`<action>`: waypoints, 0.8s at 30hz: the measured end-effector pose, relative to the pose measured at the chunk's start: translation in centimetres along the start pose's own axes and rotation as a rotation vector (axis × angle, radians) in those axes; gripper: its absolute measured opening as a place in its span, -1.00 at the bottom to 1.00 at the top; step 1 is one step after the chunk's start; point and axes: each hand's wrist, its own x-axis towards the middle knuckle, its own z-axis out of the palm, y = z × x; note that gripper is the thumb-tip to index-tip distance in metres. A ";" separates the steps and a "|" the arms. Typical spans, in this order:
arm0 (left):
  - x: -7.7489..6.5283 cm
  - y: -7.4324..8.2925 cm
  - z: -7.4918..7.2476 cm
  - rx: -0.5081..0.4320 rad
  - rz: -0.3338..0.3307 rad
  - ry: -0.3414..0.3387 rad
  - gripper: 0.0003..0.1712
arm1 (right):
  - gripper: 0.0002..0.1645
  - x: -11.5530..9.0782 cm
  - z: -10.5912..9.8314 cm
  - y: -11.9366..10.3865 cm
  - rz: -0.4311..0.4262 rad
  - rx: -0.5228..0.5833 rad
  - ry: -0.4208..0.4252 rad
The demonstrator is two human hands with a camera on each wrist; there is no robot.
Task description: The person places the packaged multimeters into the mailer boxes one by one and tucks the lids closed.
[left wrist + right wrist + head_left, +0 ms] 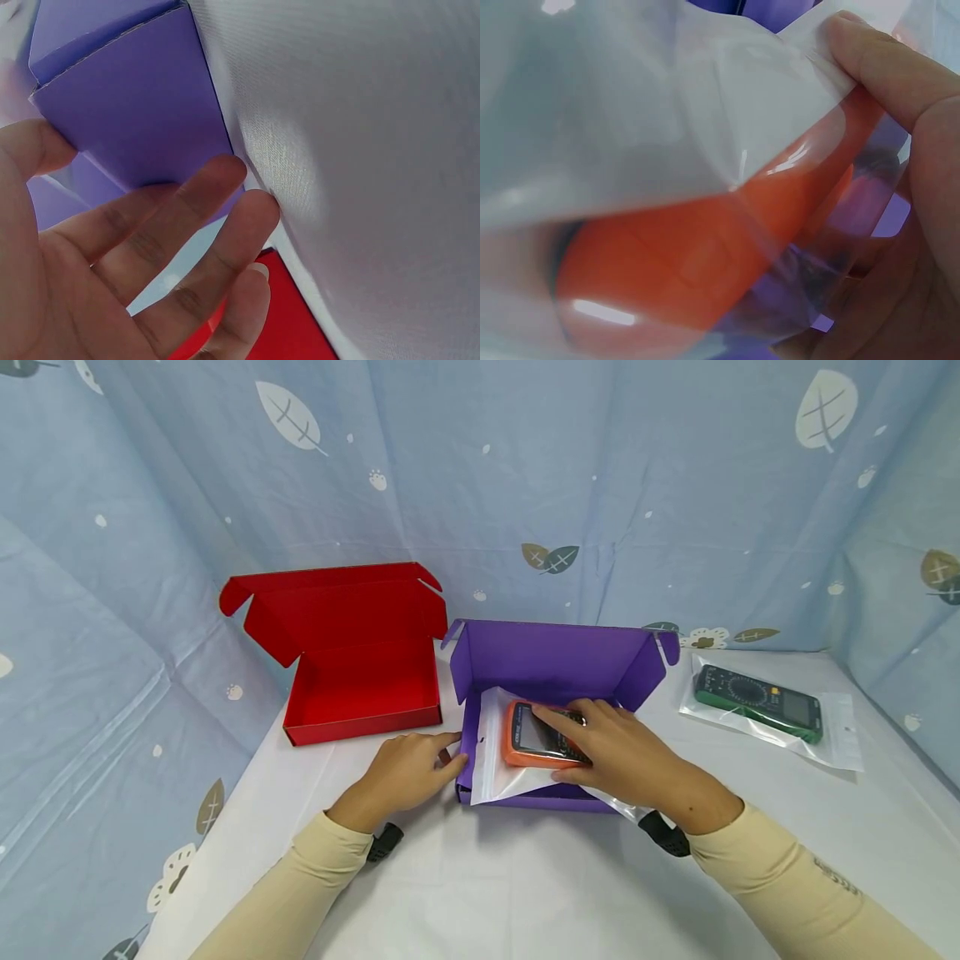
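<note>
My right hand (618, 747) grips an orange multimeter (523, 739) in a clear plastic bag (491, 768), over the open purple box (558, 656). Its fingers lie across the meter's face, and the thumb is at the near edge. In the right wrist view the thumb presses on the bag, with the orange casing (682, 262) showing through. At the left wall of the purple box (142, 105), my left hand (408, 772) rests with its fingers fairly straight, the thumb close to the box's edge in the left wrist view.
An open red box (360, 693) stands left of the purple one, its lid raised. On the right of the white tabletop (480, 893), a green multimeter (757, 702) lies in its own clear bag (840, 731). A blue leaf-patterned curtain (480, 485) hangs behind.
</note>
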 end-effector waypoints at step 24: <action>0.1 -0.2 0.1 -0.009 -0.008 -0.014 -0.52 | 0.00 1.0 0.5 0.4 -0.013 -0.017 0.014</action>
